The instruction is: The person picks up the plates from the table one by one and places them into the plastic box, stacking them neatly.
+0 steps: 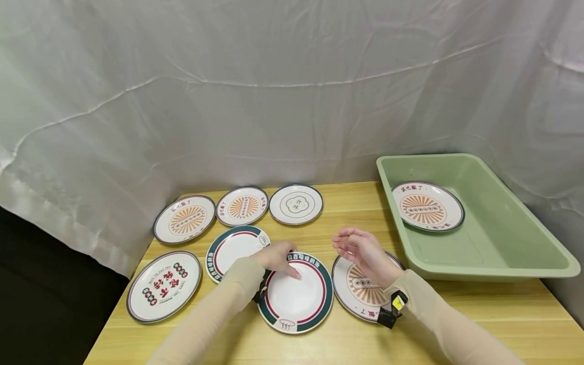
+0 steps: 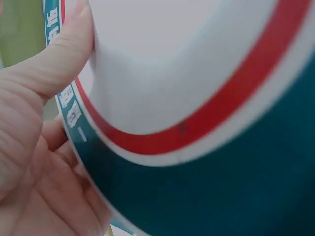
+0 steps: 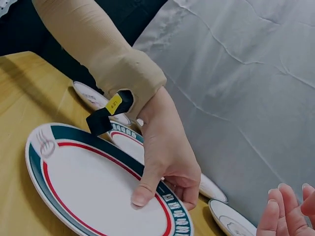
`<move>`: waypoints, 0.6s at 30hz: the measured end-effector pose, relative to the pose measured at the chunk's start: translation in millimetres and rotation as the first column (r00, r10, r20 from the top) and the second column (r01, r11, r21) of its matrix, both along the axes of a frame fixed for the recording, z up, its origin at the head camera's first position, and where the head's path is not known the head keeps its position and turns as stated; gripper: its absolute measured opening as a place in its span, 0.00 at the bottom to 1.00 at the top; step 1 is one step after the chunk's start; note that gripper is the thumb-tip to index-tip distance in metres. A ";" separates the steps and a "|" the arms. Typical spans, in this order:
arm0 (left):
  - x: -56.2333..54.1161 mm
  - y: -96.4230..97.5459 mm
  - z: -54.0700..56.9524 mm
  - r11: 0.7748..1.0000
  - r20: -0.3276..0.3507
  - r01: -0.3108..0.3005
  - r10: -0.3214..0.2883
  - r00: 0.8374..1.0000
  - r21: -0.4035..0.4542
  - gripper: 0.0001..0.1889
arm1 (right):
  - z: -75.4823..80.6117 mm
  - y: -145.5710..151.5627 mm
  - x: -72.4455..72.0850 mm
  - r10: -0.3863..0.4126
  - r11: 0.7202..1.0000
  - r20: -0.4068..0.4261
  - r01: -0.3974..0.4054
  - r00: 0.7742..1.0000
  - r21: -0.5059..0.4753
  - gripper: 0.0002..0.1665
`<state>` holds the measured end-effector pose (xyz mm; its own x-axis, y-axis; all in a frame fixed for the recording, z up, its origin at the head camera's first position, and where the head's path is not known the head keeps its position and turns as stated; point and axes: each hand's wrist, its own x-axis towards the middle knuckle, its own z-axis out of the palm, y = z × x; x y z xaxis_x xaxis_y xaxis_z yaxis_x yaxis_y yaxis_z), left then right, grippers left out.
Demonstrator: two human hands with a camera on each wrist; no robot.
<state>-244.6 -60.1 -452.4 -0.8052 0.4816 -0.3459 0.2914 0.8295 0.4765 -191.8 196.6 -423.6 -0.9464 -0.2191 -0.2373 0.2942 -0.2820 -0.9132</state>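
My left hand (image 1: 277, 257) grips a white plate (image 1: 298, 294) with a dark green rim and a red ring. In the left wrist view the thumb (image 2: 64, 54) lies over the rim while the other fingers are beneath it. The right wrist view shows this plate tilted above the table. My right hand (image 1: 365, 253) holds nothing, its fingers loosely bent, over a plate with an orange sunburst (image 1: 353, 289). A second green-rimmed plate (image 1: 232, 251) lies left of the held one, partly behind the left forearm.
A green tub (image 1: 483, 243) stands at the right with a sunburst plate (image 1: 429, 205) inside. Along the back lie two sunburst plates (image 1: 187, 220) (image 1: 242, 207) and a plate with a central emblem (image 1: 295, 204). A red-lettered plate (image 1: 163, 286) is at the left. A grey curtain (image 1: 274, 126) hangs behind.
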 end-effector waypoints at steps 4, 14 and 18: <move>-4.9 -5.1 -1.0 0.997 0.016 -0.068 0.068 0.998 0.036 0.46 | -0.1 0.8 -1.0 0.007 1.000 0.015 -0.007 1.000 -0.027 0.11; -7.9 -19.2 -1.3 0.971 0.121 -0.183 0.166 0.979 0.154 0.37 | -0.7 2.1 -1.0 0.032 0.995 0.055 -0.027 0.998 -0.100 0.12; -7.5 -26.1 -2.1 0.953 0.213 -0.173 0.121 0.970 0.249 0.19 | -2.3 1.9 -0.8 0.034 0.993 0.085 -0.024 0.996 -0.116 0.10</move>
